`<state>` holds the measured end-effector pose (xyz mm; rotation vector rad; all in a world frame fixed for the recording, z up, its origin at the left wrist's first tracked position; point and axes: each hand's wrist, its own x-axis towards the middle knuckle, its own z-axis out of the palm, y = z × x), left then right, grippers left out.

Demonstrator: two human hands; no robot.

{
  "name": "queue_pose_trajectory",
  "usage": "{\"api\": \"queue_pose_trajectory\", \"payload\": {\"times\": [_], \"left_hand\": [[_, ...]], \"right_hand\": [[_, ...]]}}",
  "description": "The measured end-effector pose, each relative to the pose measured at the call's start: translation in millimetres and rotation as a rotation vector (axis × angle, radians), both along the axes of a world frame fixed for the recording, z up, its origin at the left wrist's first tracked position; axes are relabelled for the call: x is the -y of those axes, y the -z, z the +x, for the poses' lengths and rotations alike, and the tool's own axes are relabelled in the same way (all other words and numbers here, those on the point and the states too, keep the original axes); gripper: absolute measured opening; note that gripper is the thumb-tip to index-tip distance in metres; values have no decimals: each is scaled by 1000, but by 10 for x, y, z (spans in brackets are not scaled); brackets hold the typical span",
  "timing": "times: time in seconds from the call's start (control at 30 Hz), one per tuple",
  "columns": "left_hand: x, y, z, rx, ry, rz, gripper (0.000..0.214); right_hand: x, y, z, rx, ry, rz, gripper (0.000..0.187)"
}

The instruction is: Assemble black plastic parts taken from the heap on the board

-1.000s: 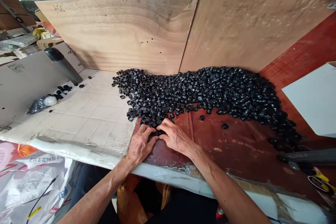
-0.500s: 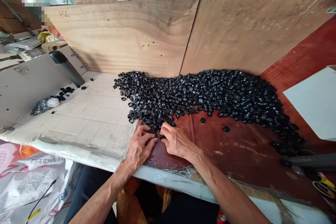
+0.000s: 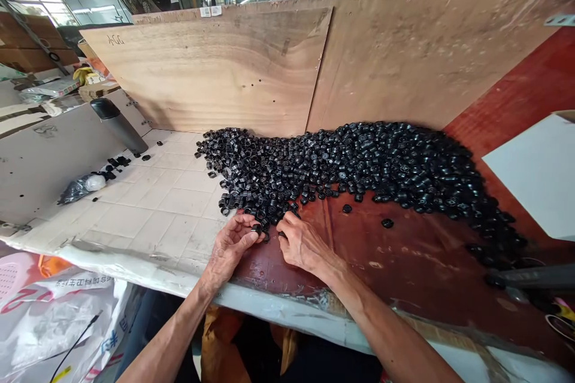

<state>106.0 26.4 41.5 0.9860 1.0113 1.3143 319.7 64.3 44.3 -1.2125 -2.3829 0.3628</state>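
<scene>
A long heap of small black plastic parts (image 3: 359,158) lies along the back of the bench; those at the left look like open rings, those at the right like round caps. At the heap's near edge, my left hand (image 3: 233,242) pinches a small black ring (image 3: 257,229) between thumb and fingers. My right hand (image 3: 302,242) is a short way to the right, its fingers curled inward and a dark piece partly showing at the fingertips. What exactly it grips is hidden. Two loose caps (image 3: 387,223) sit apart on the red-brown surface.
Behind the heap stands a plywood board (image 3: 215,72). A dark flask (image 3: 119,125) leans at the left, near a plastic bag (image 3: 75,189) and scattered black bits. On the right are a white panel (image 3: 534,173) and a grey bar-shaped tool (image 3: 534,276).
My left hand has shifted slightly left and turned, and a black ring now shows between its fingers. My right hand has barely moved. The camera view has tilted up a little.
</scene>
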Motion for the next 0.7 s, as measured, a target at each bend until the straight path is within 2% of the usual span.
{"api": "queue_pose_trajectory", "payload": {"times": [0.13, 0.23, 0.3, 0.37, 0.5, 0.7], "left_hand": [[7, -72, -17, 80, 58, -79, 35], [17, -99, 0, 73, 71, -74, 34], [23, -107, 13, 42, 80, -62, 32], [25, -108, 22, 5, 68, -36, 31], [17, -84, 33, -23, 58, -12, 29], [3, 12, 47, -91, 45, 43, 31]], "right_hand": [[-40, 15, -17, -397, 34, -109, 13], [-44, -4, -48, -681, 43, -312, 10], [-33, -34, -66, -808, 23, -474, 10], [-17, -77, -79, -860, -19, -558, 15], [13, -151, -90, -876, -75, -487, 20], [40, -157, -106, -771, -60, -375, 17]]}}
